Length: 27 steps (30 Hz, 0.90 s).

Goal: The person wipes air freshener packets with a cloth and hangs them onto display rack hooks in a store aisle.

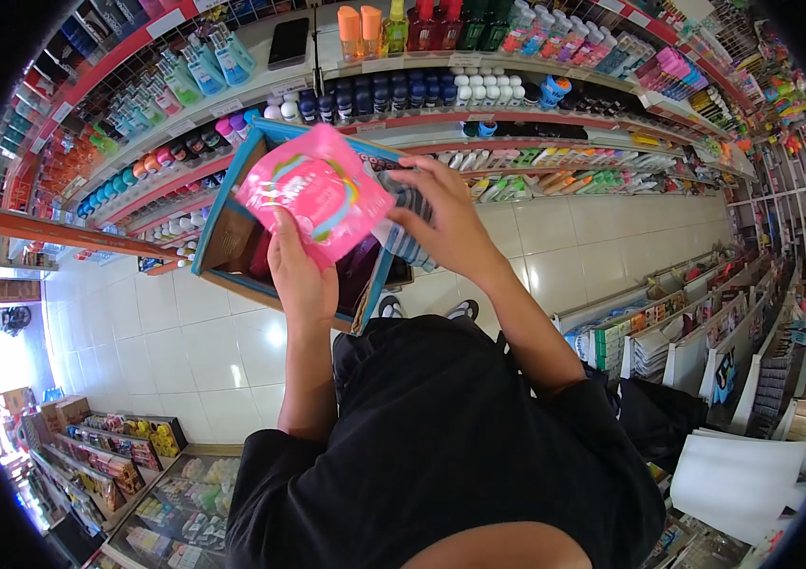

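A shiny pink packet with a round printed label is pinched at its lower edge by my left hand. My right hand is beside the packet's right edge, its fingers curled around a grey-blue striped cloth that hangs below them. Behind and beneath the packet is a cardboard box with blue edges, tilted, its top uncovered. Dark reddish items lie inside it, partly hidden by the packet and my left hand.
Curved-looking shelves ahead hold spray bottles, roll-on bottles and tubes. A black phone lies on the upper shelf. Tiled floor is below. A glass display case stands behind left, and racks of packets at right.
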### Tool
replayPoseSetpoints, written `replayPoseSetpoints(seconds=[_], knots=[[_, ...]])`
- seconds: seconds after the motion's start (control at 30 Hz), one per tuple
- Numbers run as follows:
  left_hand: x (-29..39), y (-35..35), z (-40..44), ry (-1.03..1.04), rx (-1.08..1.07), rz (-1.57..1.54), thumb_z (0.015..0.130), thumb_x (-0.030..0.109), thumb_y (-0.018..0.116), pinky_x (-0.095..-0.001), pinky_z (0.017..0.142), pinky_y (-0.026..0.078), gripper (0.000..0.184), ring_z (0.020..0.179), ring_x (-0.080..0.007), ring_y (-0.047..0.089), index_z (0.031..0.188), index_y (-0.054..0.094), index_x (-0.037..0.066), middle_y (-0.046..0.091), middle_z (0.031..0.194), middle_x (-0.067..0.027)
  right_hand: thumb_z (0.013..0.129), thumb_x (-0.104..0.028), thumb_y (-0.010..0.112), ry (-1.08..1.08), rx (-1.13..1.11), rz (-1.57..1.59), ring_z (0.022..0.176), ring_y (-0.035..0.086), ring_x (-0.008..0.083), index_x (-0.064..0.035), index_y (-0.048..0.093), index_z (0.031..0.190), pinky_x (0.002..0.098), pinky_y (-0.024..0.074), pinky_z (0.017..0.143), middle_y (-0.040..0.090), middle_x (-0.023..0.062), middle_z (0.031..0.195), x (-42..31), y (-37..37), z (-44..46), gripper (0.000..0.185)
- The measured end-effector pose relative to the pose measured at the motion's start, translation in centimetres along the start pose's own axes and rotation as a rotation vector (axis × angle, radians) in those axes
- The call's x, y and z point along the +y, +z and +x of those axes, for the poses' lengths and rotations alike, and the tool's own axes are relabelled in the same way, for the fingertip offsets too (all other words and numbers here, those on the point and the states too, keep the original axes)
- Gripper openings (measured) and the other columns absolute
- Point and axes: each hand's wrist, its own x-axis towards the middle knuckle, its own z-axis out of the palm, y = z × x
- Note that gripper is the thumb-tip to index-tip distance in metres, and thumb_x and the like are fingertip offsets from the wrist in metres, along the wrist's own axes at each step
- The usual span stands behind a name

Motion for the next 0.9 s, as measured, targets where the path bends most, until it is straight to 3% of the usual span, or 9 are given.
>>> replayPoseSetpoints(seconds=[0.07, 0.13, 0.3, 0.4, 0.5, 0.53, 0.63, 0.77, 0.9], knots=[[-0.7, 0.1, 0.1, 0.015, -0.069, 0.110, 0.099, 0.028, 0.044, -0.0307, 0.083, 0.051, 0.033, 0.097, -0.0170, 0.062, 0.115, 0.054, 0.001, 0.061, 0.109, -0.0075, 0.079, -0.028, 0.072, 0.022, 0.024, 0.202, 0.115, 0.047, 0.0242, -0.0066, 0.055, 0.120, 0.0387, 0.0359, 0.097, 0.047, 0.0074, 0.128, -0.2, -1.4, 0.1, 0.049], [-1.2, 0.8, -0.6, 0.021, -0.130, 0.201, 0.099, 0.026, 0.044, -0.0298, 0.083, 0.050, 0.031, 0.095, -0.0154, 0.062, 0.112, 0.055, 0.000, 0.062, 0.107, -0.0070, 0.087, -0.029, 0.067, 0.391, -0.129, 1.487, 0.110, 0.052, 0.0207, -0.0041, 0.052, 0.122, 0.0334, 0.0426, 0.091, 0.051, 0.0100, 0.125, -1.5, -3.2, 0.0, 0.045], [-3.0, 2.8, -2.0, 0.100, -0.220, 0.493, 0.100, 0.019, 0.044, -0.0201, 0.068, 0.043, 0.028, 0.078, -0.0023, 0.052, 0.098, 0.062, -0.003, 0.063, 0.084, 0.0017, 0.089, -0.017, 0.063, 0.365, 0.092, 1.010, 0.083, 0.060, 0.0164, -0.0013, 0.056, 0.117, 0.0258, 0.0472, 0.072, 0.061, 0.0057, 0.100, -3.3, -4.0, -1.0, 0.033], [-4.3, 3.7, -2.0, 0.094, -0.246, 0.545, 0.095, 0.013, 0.053, -0.0221, 0.074, 0.045, 0.022, 0.086, -0.0075, 0.054, 0.111, 0.056, -0.002, 0.060, 0.101, -0.0050, 0.085, -0.008, 0.064, 0.088, 0.320, 0.310, 0.063, 0.053, 0.0148, 0.0025, 0.062, 0.090, 0.0255, 0.0420, 0.058, 0.058, 0.0088, 0.076, -2.2, -5.4, -0.8, 0.012], [-5.9, 7.8, -3.3, 0.346, -0.259, 0.482, 0.083, 0.009, 0.068, -0.0313, 0.085, 0.046, 0.051, 0.105, -0.0177, 0.053, 0.127, 0.043, 0.001, 0.046, 0.127, -0.0134, 0.086, -0.007, 0.063, 0.191, 0.380, 0.246, 0.058, 0.052, 0.0123, 0.0023, 0.062, 0.091, 0.0254, 0.0415, 0.054, 0.058, 0.0080, 0.071, -1.3, -8.1, -1.0, 0.011], [-6.5, 7.2, -2.8, 0.383, -0.407, 0.707, 0.071, 0.007, 0.077, -0.0416, 0.097, 0.041, 0.080, 0.124, -0.0293, 0.042, 0.136, 0.030, 0.004, 0.027, 0.142, -0.0181, 0.086, -0.007, 0.062, 0.229, 0.413, 0.360, 0.054, 0.052, 0.0088, 0.0024, 0.059, 0.091, 0.0257, 0.0409, 0.050, 0.057, 0.0076, 0.064, -0.7, -9.0, -0.9, 0.012], [-7.0, 11.3, -3.7, 0.396, -0.850, 1.113, 0.074, 0.011, 0.075, -0.0418, 0.104, 0.034, 0.089, 0.133, -0.0328, 0.034, 0.145, 0.020, 0.005, 0.025, 0.146, -0.0217, 0.085, -0.010, 0.064, 0.314, 0.395, 0.424, 0.054, 0.054, 0.0065, 0.0021, 0.054, 0.092, 0.0259, 0.0407, 0.047, 0.057, 0.0078, 0.063, 0.8, -11.5, 0.0, 0.017], [-12.2, 14.6, -3.4, 0.179, -0.769, 0.970, 0.082, 0.010, 0.067, -0.0347, 0.106, 0.032, 0.078, 0.132, -0.0257, 0.036, 0.145, 0.021, 0.002, 0.029, 0.147, -0.0180, 0.085, -0.009, 0.062, 0.347, 0.218, 0.484, 0.061, 0.064, 0.0157, -0.0007, 0.043, 0.103, 0.0290, 0.0457, 0.052, 0.060, 0.0139, 0.068, 4.7, -14.4, 1.4, 0.027], [-17.8, 17.5, -1.6, 0.089, -0.546, 0.855, 0.099, 0.015, 0.040, -0.0337, 0.101, 0.039, 0.042, 0.120, -0.0228, 0.049, 0.137, 0.034, -0.003, 0.051, 0.128, -0.0153, 0.087, -0.011, 0.062, 0.366, 0.102, 0.805, 0.060, 0.059, 0.0153, -0.0006, 0.041, 0.111, 0.0278, 0.0457, 0.054, 0.058, 0.0069, 0.068, 8.0, -18.5, 3.0, 0.034]])
